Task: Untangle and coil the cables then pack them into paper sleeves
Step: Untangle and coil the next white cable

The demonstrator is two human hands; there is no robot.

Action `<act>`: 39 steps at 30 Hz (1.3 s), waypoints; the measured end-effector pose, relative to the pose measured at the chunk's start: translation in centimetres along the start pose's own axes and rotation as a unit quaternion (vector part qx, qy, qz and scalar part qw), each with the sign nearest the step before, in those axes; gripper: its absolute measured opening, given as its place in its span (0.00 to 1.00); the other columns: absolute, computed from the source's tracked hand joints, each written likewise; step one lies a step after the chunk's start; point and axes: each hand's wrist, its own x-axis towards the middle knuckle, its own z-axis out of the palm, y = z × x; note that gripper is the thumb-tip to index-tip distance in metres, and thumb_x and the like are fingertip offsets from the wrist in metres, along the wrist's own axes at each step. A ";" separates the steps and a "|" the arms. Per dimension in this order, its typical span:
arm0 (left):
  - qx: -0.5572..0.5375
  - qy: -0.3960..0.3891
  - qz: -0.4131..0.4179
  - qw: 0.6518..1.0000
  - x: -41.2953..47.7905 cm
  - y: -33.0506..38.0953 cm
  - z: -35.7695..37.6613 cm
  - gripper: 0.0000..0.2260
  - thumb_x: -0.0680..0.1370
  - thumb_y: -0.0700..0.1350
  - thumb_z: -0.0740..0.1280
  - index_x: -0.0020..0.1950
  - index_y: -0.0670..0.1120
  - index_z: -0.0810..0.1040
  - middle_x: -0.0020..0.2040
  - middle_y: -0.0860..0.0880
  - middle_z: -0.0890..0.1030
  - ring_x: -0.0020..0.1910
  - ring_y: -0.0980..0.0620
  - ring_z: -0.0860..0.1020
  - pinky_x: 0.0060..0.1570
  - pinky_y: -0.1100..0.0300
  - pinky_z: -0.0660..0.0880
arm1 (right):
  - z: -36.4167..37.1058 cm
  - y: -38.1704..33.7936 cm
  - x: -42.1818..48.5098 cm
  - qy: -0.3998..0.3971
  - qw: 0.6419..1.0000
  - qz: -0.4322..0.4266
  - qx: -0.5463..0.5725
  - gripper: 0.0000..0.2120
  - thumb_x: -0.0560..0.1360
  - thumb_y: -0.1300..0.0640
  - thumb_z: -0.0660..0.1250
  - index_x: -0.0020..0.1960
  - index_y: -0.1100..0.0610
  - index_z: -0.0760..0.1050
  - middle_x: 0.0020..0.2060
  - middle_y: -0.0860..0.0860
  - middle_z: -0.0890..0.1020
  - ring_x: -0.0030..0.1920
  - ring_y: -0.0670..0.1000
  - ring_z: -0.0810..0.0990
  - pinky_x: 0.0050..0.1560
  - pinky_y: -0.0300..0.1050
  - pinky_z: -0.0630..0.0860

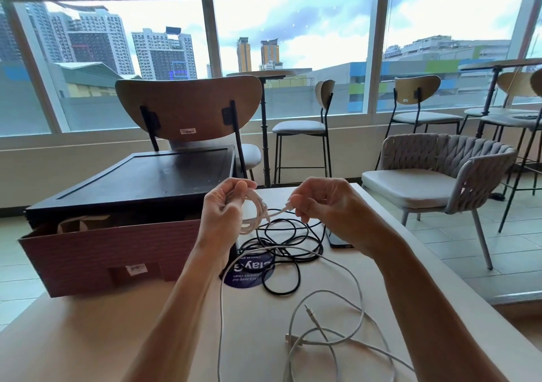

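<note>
Left hand [224, 208] grips coil [255, 215], right hand [325, 202] pinches connector [288, 206].

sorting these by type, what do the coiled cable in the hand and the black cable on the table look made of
Coiled cable in the left hand: pale, matte, textured, possibly braided fabric sheath; blur leaves it open. Black cable: smooth rubbery plastic, judging by its slight sheen.

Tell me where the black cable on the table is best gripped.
Pinch the black cable at its near loop, from above on the person's side: that loop juts clear of the tangle, flat on the table, while a white cable crosses the heap farther back.
</note>
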 end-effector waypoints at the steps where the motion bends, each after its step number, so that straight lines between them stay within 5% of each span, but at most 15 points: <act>1: 0.005 0.001 0.004 1.000 0.0 -0.1 0.0 0.12 0.85 0.40 0.59 0.47 0.44 0.81 0.39 0.40 0.82 0.25 0.61 0.71 0.37 0.63 0.68 | -0.1 0.1 -0.1 -0.019 1.000 0.013 0.005 0.06 0.78 0.61 0.69 0.48 0.63 0.81 0.35 0.47 0.84 0.37 0.45 0.80 0.42 0.36 0.76; 5: -0.003 0.002 0.019 1.000 0.1 -0.4 0.1 0.13 0.85 0.43 0.59 0.47 0.48 0.82 0.44 0.37 0.83 0.38 0.53 0.78 0.49 0.51 0.72 | -0.8 0.4 -0.4 -0.035 0.996 0.074 0.041 0.04 0.77 0.57 0.71 0.49 0.57 0.81 0.44 0.50 0.85 0.44 0.46 0.83 0.52 0.44 0.81; 9: 0.010 0.027 0.062 0.998 -0.2 0.0 0.8 0.12 0.85 0.43 0.60 0.47 0.48 0.82 0.38 0.48 0.81 0.36 0.57 0.75 0.42 0.63 0.70 | 0.0 0.1 -0.3 -0.023 0.991 0.113 0.063 0.11 0.76 0.53 0.72 0.56 0.56 0.79 0.49 0.51 0.83 0.45 0.45 0.83 0.52 0.45 0.82; 14: 0.005 0.026 0.084 0.996 -0.5 0.2 1.4 0.10 0.84 0.44 0.62 0.51 0.47 0.82 0.32 0.52 0.74 0.32 0.57 0.68 0.33 0.65 0.68 | 2.6 -0.1 0.4 0.003 0.989 0.122 0.088 0.20 0.76 0.49 0.71 0.64 0.53 0.73 0.53 0.54 0.84 0.51 0.50 0.84 0.52 0.47 0.82; 18: 0.006 0.004 0.075 0.997 -0.6 0.4 1.7 0.10 0.84 0.43 0.61 0.51 0.41 0.81 0.30 0.58 0.77 0.30 0.61 0.71 0.33 0.69 0.70 | 4.2 0.0 0.8 0.026 0.994 0.085 0.065 0.10 0.79 0.53 0.68 0.59 0.56 0.77 0.49 0.55 0.86 0.47 0.49 0.84 0.41 0.37 0.79; 22: 0.010 -0.047 0.018 0.999 -0.1 0.5 0.8 0.07 0.82 0.42 0.65 0.52 0.43 0.82 0.33 0.53 0.78 0.29 0.60 0.71 0.31 0.67 0.70 | 4.1 0.6 0.9 0.088 0.992 0.072 0.053 0.08 0.78 0.58 0.69 0.54 0.61 0.79 0.43 0.56 0.86 0.40 0.48 0.83 0.42 0.43 0.79; 28: -0.009 -0.074 -0.043 0.996 0.2 0.4 -0.2 0.08 0.79 0.40 0.69 0.57 0.44 0.82 0.41 0.47 0.84 0.37 0.55 0.82 0.47 0.54 0.78 | 2.7 0.9 0.6 0.110 0.986 0.089 0.089 0.09 0.75 0.56 0.73 0.52 0.61 0.80 0.40 0.57 0.86 0.41 0.50 0.83 0.48 0.45 0.81; 35: -0.070 -0.049 -0.068 0.994 0.3 0.3 -0.3 0.08 0.79 0.38 0.68 0.58 0.42 0.82 0.42 0.44 0.83 0.40 0.53 0.82 0.40 0.66 0.77 | 2.7 0.6 0.5 0.061 0.986 0.089 0.130 0.11 0.76 0.63 0.71 0.59 0.61 0.81 0.47 0.63 0.85 0.47 0.59 0.85 0.54 0.48 0.82; 39: -0.025 -0.097 -0.091 0.991 0.2 0.8 -0.7 0.07 0.80 0.40 0.69 0.57 0.46 0.82 0.43 0.48 0.84 0.42 0.51 0.85 0.40 0.63 0.77 | 2.6 0.7 0.6 0.056 0.986 0.083 0.131 0.11 0.77 0.67 0.69 0.58 0.63 0.81 0.47 0.61 0.86 0.46 0.56 0.86 0.51 0.45 0.82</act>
